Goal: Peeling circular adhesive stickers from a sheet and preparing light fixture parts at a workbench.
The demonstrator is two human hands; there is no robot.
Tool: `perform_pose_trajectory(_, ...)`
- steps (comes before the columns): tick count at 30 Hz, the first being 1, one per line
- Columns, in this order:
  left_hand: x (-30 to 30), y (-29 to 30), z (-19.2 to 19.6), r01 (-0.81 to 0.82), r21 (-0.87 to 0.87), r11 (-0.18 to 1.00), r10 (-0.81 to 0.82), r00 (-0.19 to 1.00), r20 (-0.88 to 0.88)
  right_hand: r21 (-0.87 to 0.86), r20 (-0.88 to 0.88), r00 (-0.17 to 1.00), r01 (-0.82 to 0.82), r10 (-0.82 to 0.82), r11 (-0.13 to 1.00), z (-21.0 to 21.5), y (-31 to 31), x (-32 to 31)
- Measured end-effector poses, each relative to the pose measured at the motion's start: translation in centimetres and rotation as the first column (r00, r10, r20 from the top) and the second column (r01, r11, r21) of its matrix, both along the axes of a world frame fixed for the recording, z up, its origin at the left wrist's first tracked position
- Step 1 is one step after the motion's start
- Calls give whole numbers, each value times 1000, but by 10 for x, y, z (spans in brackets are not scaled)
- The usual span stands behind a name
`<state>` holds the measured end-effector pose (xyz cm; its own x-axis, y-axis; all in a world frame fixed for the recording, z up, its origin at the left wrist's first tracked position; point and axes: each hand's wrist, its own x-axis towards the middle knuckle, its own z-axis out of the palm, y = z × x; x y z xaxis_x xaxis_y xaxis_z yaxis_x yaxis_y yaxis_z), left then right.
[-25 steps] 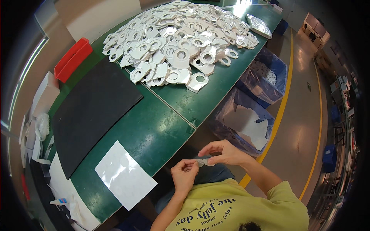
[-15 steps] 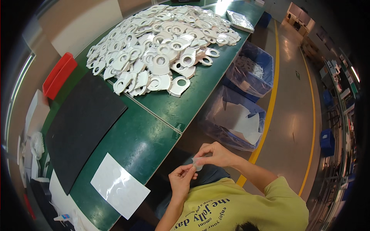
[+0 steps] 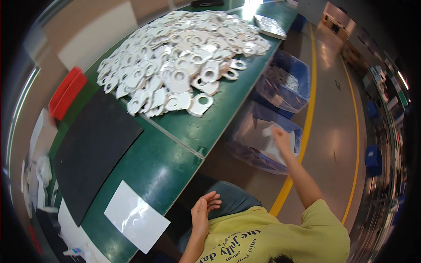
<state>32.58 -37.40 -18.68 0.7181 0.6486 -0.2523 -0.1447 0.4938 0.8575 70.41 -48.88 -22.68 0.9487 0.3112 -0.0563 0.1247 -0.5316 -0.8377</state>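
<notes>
Clock directions taken from the middle of the view. Left hand (image 3: 201,215) noted at 6 o'clock, raised beside a blue-clad leg (image 3: 232,198); fingers loosely curled and set apart from the palm, nothing seen to be gripped. Right hand (image 3: 281,139) noted at 3 o'clock, arm stretched out over a film-lined blue bin (image 3: 246,154). Right fingers blurred; whether they are pressed together or apart cannot be told. A pale patch (image 3: 267,131) is seen at the fingertips; whether it is a held piece or part of the white sheets (image 3: 253,136) in the bin cannot be told.

A second lined bin (image 3: 302,72) is placed at 2 o'clock, with pale pieces (image 3: 284,79) heaped inside. The green table (image 3: 164,160) is crossed by a seam. On it, a large pile of white ring-holed parts (image 3: 175,65) is spread at 11 o'clock. A black mat (image 3: 96,153) is laid at 8 to 9 o'clock, a red tray (image 3: 69,93) set beyond it toward 10. A glossy white sheet (image 3: 137,217) is laid at 7 o'clock, its lower corner extended past the table edge.
</notes>
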Motion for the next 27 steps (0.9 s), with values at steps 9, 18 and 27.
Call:
perform_pose_trajectory(9,-141,53,15,-143,-170,975,170,972,163,30,376,924,58,-65,998,-77,3,32)
perform_pose_trajectory(18,-246,50,38,-527,-311,791,534,842,-69,257,837,495,-733,235,630,79,188,-284)
perform_pose_trajectory(27,-308,49,35,-717,-291,634,772,612,172,-227,602,-229,-968,765,-111,126,228,-427)
